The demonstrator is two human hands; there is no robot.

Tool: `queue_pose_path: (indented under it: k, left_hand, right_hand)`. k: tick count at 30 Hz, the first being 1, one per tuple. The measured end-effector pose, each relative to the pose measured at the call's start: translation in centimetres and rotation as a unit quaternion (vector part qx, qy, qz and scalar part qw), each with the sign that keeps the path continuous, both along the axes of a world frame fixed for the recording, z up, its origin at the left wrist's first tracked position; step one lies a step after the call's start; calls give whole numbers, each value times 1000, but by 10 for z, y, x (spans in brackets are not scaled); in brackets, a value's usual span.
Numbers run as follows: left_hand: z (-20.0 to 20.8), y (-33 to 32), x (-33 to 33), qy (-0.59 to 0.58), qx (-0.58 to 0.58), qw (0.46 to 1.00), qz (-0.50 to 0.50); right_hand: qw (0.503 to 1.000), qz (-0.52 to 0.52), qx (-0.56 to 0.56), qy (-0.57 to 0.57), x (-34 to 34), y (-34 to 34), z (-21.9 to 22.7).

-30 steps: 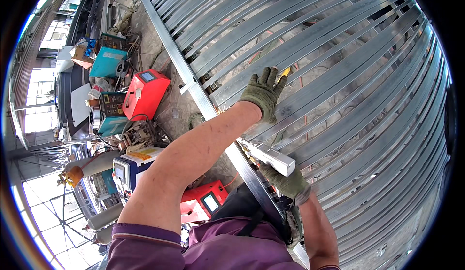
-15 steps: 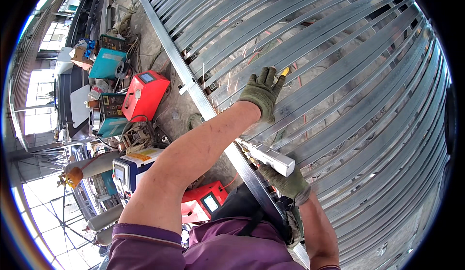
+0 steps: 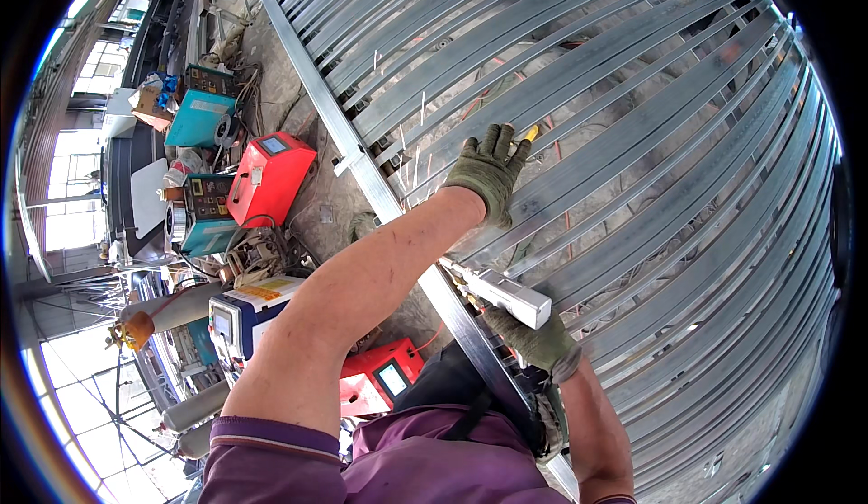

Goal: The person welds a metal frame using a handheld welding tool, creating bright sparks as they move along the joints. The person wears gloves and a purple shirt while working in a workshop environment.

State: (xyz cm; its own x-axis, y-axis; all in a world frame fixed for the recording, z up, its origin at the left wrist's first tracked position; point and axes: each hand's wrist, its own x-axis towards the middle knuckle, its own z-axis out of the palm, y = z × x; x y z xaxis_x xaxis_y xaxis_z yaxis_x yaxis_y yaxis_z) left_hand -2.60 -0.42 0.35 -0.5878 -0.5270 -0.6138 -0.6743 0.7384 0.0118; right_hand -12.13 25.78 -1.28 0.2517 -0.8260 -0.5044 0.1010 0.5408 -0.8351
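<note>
At the lower edge, a purple shirt [image 3: 425, 463] is seen, close to the near end of the metal frame [image 3: 579, 178]. Over this frame, just beside its long edge beam [image 3: 366, 174], a silver tool [image 3: 511, 296] is held by the gloved right hand [image 3: 542, 343]; its fingers are clamped on the tool, though the grip is partly hidden beneath. The narrow end of the tool is pointed toward the edge beam; whether the beam is touched cannot be told.

Farther along, the gloved left hand [image 3: 488, 177] is laid over the flat bars, inside the edge beam, with the fingers straight and slightly apart. Beside its fingertips a small yellow object [image 3: 533, 132] is seen; whether it is gripped cannot be told. Between this hand and the edge beam, thin bright streaks [image 3: 422, 106] are scattered.

Outside the edge beam, a small red machine [image 3: 366, 382] with a lit screen is placed nearest. Beyond it, a larger red machine [image 3: 271, 174] is set beside two teal machines [image 3: 203, 115].
</note>
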Motion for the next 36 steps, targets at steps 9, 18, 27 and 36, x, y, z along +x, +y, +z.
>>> queue_pose_path:
  k: [9, 18, 27, 36]
  left_hand:
    - [-2, 1, 1, 5, -4, 1000, -2]
    - [1, 1, -1, 1, -2, 1000, 6]
    - [1, 1, -1, 8, 3, 1000, 9]
    - [1, 1, -1, 2, -6, 1000, 9]
  right_hand:
    - [1000, -16, 5, -24, -1, 2, 4]
    - [999, -11, 45, 0, -5, 0, 15]
    - [999, 10, 17, 34, -4, 6, 5]
    - [1000, -17, 2, 17, -2, 11, 5]
